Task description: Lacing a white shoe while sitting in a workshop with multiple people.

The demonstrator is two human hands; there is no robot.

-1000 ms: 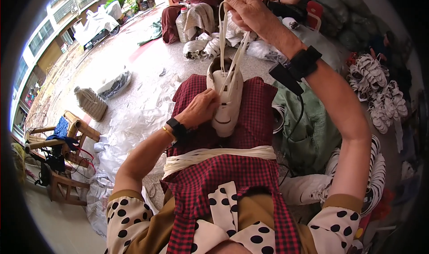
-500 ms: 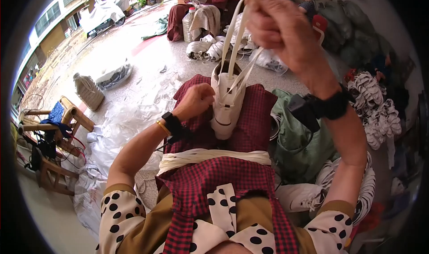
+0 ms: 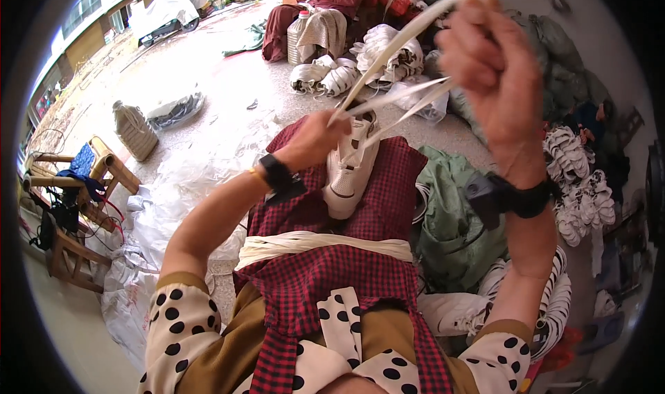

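Observation:
A white shoe lies on the red-and-black checked apron over my lap, toe toward me. Off-white flat shoelace strands rise from its eyelets, drawn out to the upper right. High on the right, my right hand is closed on the pulled strands, slightly blurred. At the shoe's left side, my left hand has its fingers closed where one strand meets the shoe opening; their tips are partly hidden. Across my lap lies a bundle of loose laces.
A green sack and white shoes stand at my right. To the left are plastic sheeting, a bamboo stool and a plastic jug. Ahead, a seated person works behind shoe bundles.
My right hand has moved right, stretching the laces sideways. My left hand has shifted up and right to the shoe opening, where its fingers now meet a strand.

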